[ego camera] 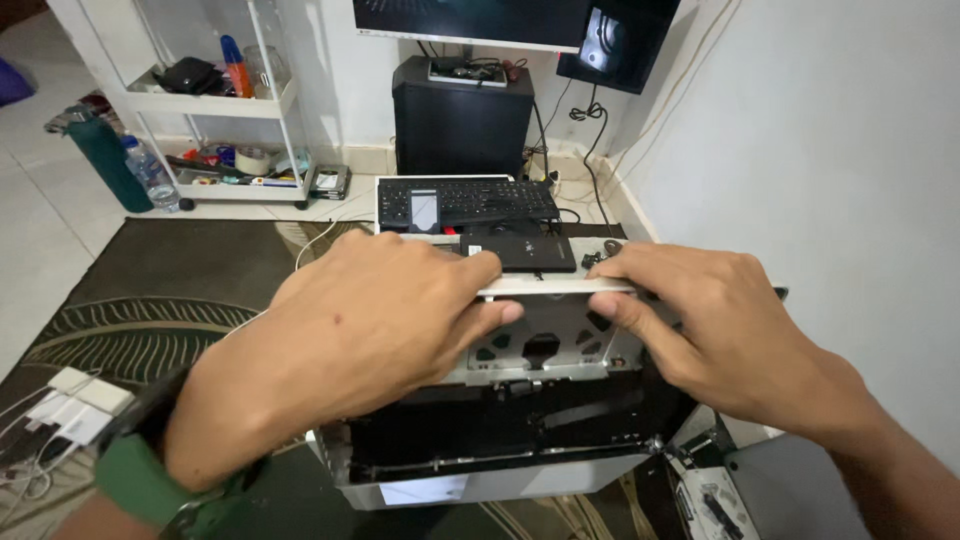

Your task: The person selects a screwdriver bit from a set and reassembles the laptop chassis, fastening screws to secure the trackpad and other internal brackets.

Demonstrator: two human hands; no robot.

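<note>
Head view: left hand point(350, 345) and right hand point(720, 320) pinching thin silvery metal bracket point(555, 287) over opened laptop chassis point(500, 430).

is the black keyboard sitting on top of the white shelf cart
No, the black keyboard lies on the floor in front of the black computer tower, while the white shelf cart stands apart to its left.

Floor point(40, 230): pale tile, partly covered by a dark rug point(170, 290) with a leaf pattern. Opened laptop chassis point(520, 420) lay on the rug directly beneath both hands. Black keyboard point(490, 200) lay beyond the left hand point(350, 350), with a black computer tower point(460, 120) standing farther back. White chargers point(70, 400) lay just left of the left wrist. Green bottle point(105, 155) and white shelf cart point(220, 110) stood far left of that hand. Right hand point(720, 320) was near the wall.
</note>
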